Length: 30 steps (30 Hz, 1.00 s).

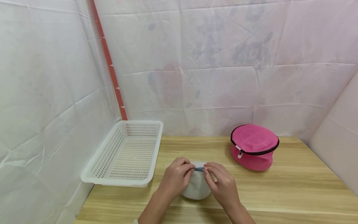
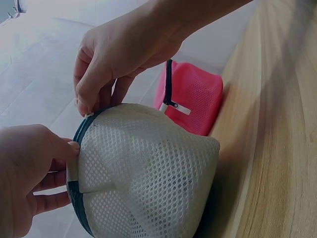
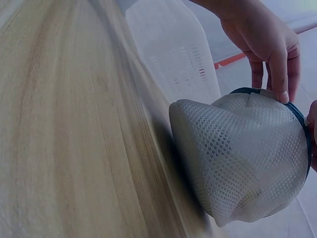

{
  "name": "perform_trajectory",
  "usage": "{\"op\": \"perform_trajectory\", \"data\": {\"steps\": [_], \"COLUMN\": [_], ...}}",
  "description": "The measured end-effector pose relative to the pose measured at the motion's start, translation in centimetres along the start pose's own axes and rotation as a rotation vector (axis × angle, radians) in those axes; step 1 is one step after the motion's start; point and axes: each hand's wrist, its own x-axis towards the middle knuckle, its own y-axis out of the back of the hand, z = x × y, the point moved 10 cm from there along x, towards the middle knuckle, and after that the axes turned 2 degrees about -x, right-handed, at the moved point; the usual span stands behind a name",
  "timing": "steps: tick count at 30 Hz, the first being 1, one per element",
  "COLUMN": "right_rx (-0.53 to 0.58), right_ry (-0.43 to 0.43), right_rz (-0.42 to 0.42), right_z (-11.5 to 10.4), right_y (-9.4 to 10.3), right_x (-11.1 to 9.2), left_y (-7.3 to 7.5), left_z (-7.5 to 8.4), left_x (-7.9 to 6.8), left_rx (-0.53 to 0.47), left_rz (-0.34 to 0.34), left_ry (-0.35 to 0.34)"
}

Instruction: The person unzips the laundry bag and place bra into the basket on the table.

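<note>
A white mesh laundry bag (image 1: 196, 186) with a dark blue-green zipper edge stands on the table between both hands. My left hand (image 1: 174, 175) pinches the left part of its zippered rim, thumb on the near side in the left wrist view. On the right, my right hand (image 1: 222, 182) pinches the same rim close by, fingertips at a small white piece on the zipper. A short stretch of zipper edge (image 1: 199, 169) shows between the two hands. Through the mesh (image 3: 247, 173), a pale rounded shape is faintly visible inside.
A white perforated plastic basket (image 1: 114, 181) stands at the left of the wooden table (image 1: 296, 183). At the back right sits a pink mesh bag (image 1: 254, 138) with a black zipper. Pale sheeting (image 1: 218, 93) rises behind the table and along both sides.
</note>
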Motion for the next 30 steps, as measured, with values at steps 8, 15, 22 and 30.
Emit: {"op": "perform_trajectory", "data": {"steps": [8,15,22,30], "right_rx": [0.002,0.030,0.055,0.063], "right_ry": [0.008,0.056,0.095,0.131], "right_rz": [0.007,-0.015,-0.008,-0.003], "right_z": [-0.1,-0.8,-1.3,-1.4], "right_y": [0.0,-0.4,-0.4,-0.3], "right_x": [-0.1,-0.1,-0.1,0.1], "left_y": [-0.1,-0.4,-0.7,-0.6], "left_z": [0.1,1.4,1.7,1.4], "left_x": [0.0,0.0,-0.1,0.0], "left_rx": [0.029,-0.018,-0.031,-0.078], "left_rz": [0.009,0.033,0.028,0.018], "left_ry": [-0.010,-0.076,-0.084,-0.085]}}
